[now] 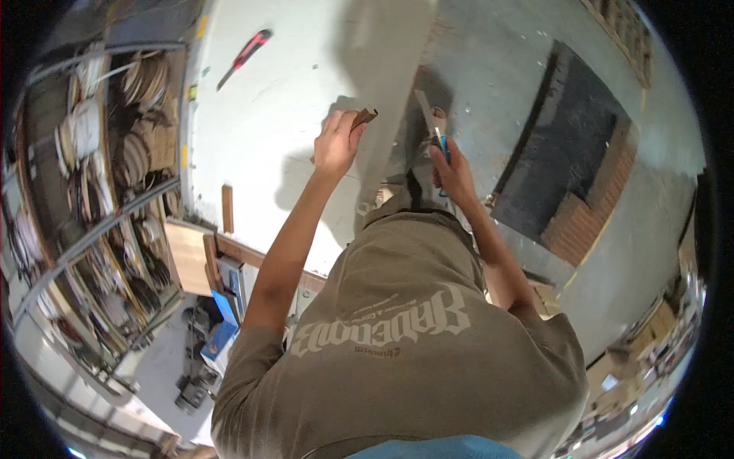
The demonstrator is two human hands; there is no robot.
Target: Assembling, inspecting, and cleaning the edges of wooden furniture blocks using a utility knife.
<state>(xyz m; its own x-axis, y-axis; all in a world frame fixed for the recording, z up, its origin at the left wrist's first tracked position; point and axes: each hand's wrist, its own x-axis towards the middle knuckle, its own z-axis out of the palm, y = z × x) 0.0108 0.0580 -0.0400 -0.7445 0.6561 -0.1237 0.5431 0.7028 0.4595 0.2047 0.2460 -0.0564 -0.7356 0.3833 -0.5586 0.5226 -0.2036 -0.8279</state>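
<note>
My left hand (336, 145) is closed around a short brown strip (366, 117) above the white tabletop; one end sticks out past the thumb, and the fingers hide most of the rest. My right hand (455, 174), beyond the table's right edge, grips a blue-handled tool (443, 144). Its pale blade points away from me; it looks like scissors, though blur hides the details. On the far left part of the white table (267, 115) lies a red and black utility knife (245, 58), apart from both hands.
At left, a metal rack (122, 222) holds many coiled rolls of strip. A brown wooden piece (228, 209) lies at the table's near left. On the floor to the right are a dark sheet (562, 145) and brown corrugated cardboard (589, 222). A wooden pallet (623, 34) stands far right.
</note>
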